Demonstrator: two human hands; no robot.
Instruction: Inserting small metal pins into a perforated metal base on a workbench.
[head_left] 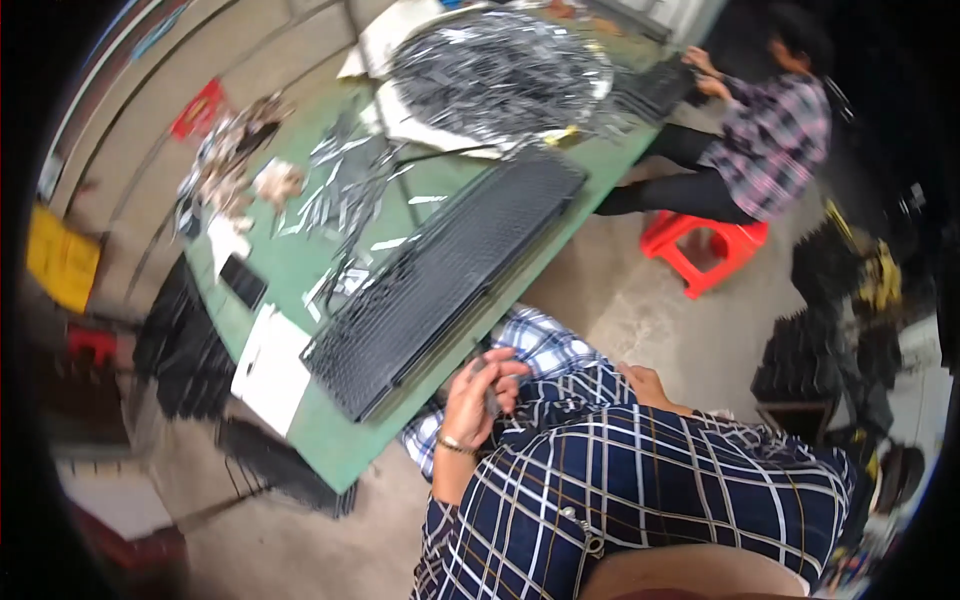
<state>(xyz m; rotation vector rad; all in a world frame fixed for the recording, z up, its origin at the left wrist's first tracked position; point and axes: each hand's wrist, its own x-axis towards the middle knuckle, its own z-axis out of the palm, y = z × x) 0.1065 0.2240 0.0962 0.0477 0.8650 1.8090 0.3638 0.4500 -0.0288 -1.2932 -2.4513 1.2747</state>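
Note:
My left hand point(478, 398) is curled above my lap, just off the table's near edge. A small greyish thing shows between its fingers, too small to name. My right hand point(645, 386) rests lower down by my lap, its fingers mostly hidden beside my checked clothing. Closest to my left hand on the table lies a long black panel point(440, 285) with a fine ridged pattern, set slantwise along the edge. Loose dark and shiny strips point(345, 195) are scattered behind it.
Farther back on the green table point(325, 455) sits a big round heap of dark strips point(500, 75) on pale sheeting. A phone point(243, 282) and white sheet point(268, 370) lie left. A co-worker point(765, 140) sits on a red stool point(700, 250); black stacks point(800, 355) stand right.

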